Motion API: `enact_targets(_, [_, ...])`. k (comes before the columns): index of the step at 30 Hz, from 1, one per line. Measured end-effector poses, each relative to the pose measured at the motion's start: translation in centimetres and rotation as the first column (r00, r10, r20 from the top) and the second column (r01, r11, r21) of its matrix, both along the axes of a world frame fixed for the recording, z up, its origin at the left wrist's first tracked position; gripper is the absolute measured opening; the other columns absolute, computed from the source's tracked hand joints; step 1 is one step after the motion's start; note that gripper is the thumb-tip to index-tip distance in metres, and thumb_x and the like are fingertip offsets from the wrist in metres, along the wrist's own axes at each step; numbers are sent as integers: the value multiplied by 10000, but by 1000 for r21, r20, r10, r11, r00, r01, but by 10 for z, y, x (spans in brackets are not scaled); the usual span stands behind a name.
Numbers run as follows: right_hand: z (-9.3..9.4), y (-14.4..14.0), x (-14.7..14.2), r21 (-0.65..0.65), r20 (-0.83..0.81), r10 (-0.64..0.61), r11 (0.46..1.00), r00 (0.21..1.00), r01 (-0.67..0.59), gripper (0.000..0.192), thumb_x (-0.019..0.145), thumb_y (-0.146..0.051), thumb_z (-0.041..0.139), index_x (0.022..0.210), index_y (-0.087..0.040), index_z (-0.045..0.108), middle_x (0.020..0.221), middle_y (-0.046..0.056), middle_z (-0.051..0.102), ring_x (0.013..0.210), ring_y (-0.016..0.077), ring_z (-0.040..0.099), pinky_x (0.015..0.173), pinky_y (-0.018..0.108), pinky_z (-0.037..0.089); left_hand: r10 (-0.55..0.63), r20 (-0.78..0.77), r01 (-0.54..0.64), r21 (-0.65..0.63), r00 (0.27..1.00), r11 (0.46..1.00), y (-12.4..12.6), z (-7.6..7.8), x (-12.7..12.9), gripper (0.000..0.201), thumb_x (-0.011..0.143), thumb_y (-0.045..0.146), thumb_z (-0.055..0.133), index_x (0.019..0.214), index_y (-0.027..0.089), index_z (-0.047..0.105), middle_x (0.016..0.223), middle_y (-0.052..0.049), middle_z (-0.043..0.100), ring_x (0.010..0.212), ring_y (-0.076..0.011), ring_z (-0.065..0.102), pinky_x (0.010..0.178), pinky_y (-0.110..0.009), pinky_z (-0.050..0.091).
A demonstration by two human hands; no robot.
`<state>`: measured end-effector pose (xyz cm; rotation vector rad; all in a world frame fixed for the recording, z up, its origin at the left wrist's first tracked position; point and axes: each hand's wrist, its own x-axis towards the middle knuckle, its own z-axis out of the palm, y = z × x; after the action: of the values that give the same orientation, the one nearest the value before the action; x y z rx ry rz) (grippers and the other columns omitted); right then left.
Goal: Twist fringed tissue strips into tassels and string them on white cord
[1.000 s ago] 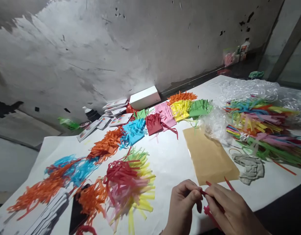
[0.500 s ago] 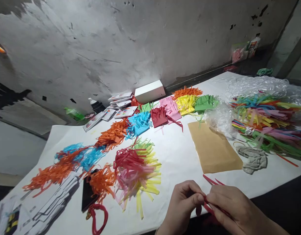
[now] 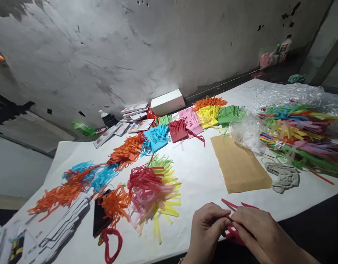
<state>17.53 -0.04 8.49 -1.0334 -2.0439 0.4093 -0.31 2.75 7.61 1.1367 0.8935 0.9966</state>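
Fingertips (image 3: 225,221) of my left hand (image 3: 205,229) and my right hand (image 3: 256,234) meet at the near edge of the table (image 3: 201,179), both pinched shut on thin red paper strips (image 3: 234,225). A few loose ends fan out to the far side of my knuckles, and a small folded wad of the same red sits under my right palm, partly hidden.

By my judgement these strips weigh almost nothing and have no stiffness to speak of: they will flop, curl and crease wherever I press. They look easy to tear if I tug, and smooth enough to slide past one another, so I would hold them close to where they bunch together, thumb against forefinger, rather than by the free tips.

In look they are narrow, flat, deep red ribbons of cut paper with straight edges.

Just left of my hands lies a heap of red, pink and yellow strips (image 3: 153,192). A tan paper sheet (image 3: 238,167) lies beyond my right hand, with a crumpled grey cloth (image 3: 284,176) to its right.
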Motion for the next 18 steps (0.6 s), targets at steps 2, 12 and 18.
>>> enact_targets(2, [-3,0,-1,-20,-4,6,1000,1000,-6,189,995,-94,417,940,-220,546,782,-12,642,693,144,638,654,261,500,-3,-37,4,33,999,999,0,0,-3,184,784,385,835,873,224,840,746,-43,646,585,-113,599,511,-205,502])
enact_targets(12, [-7,3,-5,-6,-21,-94,996,995,94,193,1032,-167,404,970,-228,576,781,0,654,720,153,686,652,236,538,6,-94,-7,-16,996,1000,0,5,-6,309,828,470,772,851,162,780,705,-33,644,543,-119,602,518,-231,527])
enact_targets(18, [-10,5,-4,-92,0,-5,996,1000,5,136,1021,-257,499,1093,-256,615,939,21,738,854,169,739,745,211,584,-24,-230,28,15,973,999,0,-7,-13,438,802,564,751,742,132,714,669,-53,645,527,-111,569,502,-207,458])
